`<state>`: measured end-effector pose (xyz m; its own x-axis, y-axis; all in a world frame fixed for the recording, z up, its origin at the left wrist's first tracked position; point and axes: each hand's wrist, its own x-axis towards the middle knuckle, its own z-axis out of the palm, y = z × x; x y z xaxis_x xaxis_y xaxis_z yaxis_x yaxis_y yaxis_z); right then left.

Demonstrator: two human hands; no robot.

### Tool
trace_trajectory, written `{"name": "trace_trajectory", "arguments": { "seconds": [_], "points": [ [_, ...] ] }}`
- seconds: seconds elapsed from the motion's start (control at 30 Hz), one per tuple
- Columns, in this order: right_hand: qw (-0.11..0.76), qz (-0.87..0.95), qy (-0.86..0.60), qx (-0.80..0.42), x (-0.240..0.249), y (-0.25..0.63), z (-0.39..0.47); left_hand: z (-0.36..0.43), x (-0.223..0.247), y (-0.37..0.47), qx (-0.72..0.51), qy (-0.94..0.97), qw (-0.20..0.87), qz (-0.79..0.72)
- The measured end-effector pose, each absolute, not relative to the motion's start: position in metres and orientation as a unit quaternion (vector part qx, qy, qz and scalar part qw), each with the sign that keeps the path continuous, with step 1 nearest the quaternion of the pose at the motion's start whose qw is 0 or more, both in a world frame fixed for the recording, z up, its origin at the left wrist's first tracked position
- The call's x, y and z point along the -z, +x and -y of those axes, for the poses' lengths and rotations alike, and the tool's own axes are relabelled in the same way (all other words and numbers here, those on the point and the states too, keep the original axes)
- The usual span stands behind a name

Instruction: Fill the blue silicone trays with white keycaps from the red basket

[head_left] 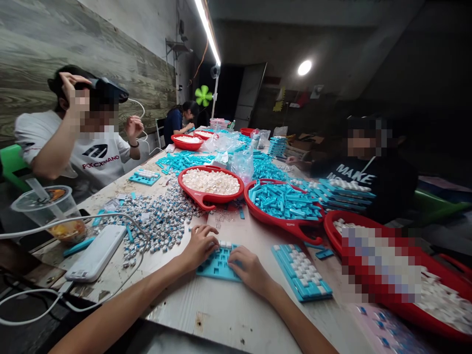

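A light-blue toy keyboard [217, 268] with square openings lies on the table in front of me, with a few white keycaps [225, 244] along its far edge. My left hand [201, 246] is closed over its upper left part, fingers bent and fingertips by the far row. Around its right side curl the fingers of my right hand [249, 268], the thumb near the openings. Anything small between the fingertips is hidden. Right of that hand sits another blue keyboard [302, 273], largely filled with white keycaps.
Red baskets hold white keycaps [210, 182], blue pieces [283, 200] and more white parts [448, 300]. Small switch-like parts [158, 221] are heaped at left, near a white power bank [96, 253], its cable and a plastic cup [55, 216]. Co-workers [88, 132] sit around the table.
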<state>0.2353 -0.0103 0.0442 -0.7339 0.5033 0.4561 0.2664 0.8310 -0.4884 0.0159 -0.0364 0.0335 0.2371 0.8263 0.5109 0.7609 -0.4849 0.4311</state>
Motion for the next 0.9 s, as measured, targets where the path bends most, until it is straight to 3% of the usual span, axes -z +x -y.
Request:
{"name": "trace_trajectory", "arguments": {
  "seconds": [0.43,0.9],
  "points": [
    [0.301,0.911,-0.22,-0.176,-0.0467,0.2362,0.0087,0.0331,-0.0327,0.0108,-0.303,0.822,-0.074,-0.478],
    [0.298,0.911,-0.222,-0.177,-0.046,0.2365,0.0077,0.0355,-0.0324,0.0083,-0.329,0.797,0.022,-0.506]
  ]
}}
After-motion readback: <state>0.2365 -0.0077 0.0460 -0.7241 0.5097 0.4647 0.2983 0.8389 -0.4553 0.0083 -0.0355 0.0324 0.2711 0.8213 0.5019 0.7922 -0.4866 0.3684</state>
